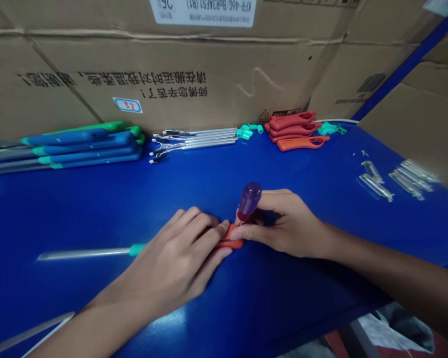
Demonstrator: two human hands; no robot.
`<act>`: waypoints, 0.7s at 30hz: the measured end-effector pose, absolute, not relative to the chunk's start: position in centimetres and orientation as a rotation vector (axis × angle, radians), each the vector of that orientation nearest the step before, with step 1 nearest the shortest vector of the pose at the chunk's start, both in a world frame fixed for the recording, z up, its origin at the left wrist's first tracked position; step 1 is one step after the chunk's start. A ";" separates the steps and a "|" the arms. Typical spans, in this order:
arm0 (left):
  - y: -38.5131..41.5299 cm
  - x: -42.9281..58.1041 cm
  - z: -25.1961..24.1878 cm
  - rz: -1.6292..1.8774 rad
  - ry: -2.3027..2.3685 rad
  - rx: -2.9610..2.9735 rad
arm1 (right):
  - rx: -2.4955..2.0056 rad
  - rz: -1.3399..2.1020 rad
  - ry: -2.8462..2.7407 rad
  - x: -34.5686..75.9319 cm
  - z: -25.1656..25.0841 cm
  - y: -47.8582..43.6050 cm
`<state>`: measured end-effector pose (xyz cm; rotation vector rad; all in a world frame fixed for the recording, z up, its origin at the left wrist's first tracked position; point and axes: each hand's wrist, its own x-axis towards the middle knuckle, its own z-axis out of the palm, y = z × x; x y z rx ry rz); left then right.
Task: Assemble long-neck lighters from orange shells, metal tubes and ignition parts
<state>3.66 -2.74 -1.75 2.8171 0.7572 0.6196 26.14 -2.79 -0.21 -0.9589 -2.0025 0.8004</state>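
Blue table (97, 209), head view: left hand (175, 258) clasps a red plastic handle (231, 242) against the surface, right hand (283, 223) pinching an upright purple translucent knob (249, 199) seated on it. Teal-collared metal rod (84, 254) runs under the left palm. Risk: a slackened pinch could let the knob tip, and the handle skid on the smooth table.

A screwdriver with a purple see-through handle (249, 200) stands nearly upright on an orange plastic handle (229, 242). A long thin metal rod (82, 254) with a teal collar (137, 249) lies flat and seems to enter this orange piece, but the joint is hidden.
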 end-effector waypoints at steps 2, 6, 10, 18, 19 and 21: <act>-2.8 3.6 -1.8 0.627 0.750 2.817 | -0.921 0.828 -1.993 25.9 -0.4 -2.9; -2.8 3.6 -1.8 0.631 0.749 2.817 | -0.920 0.970 -1.987 26.0 0.0 -2.9; -2.7 3.7 -1.7 0.632 0.751 2.798 | -0.860 1.097 -2.081 26.6 0.8 -2.6; -2.8 3.6 -1.8 0.619 0.754 2.804 | -0.879 1.129 -2.117 27.0 1.3 -2.2; -2.8 3.5 -1.8 0.622 0.755 2.804 | -0.887 1.076 -2.105 27.0 1.2 -2.3; -2.8 3.5 -1.8 0.627 0.756 2.805 | -0.904 0.954 -2.076 26.9 1.0 -2.4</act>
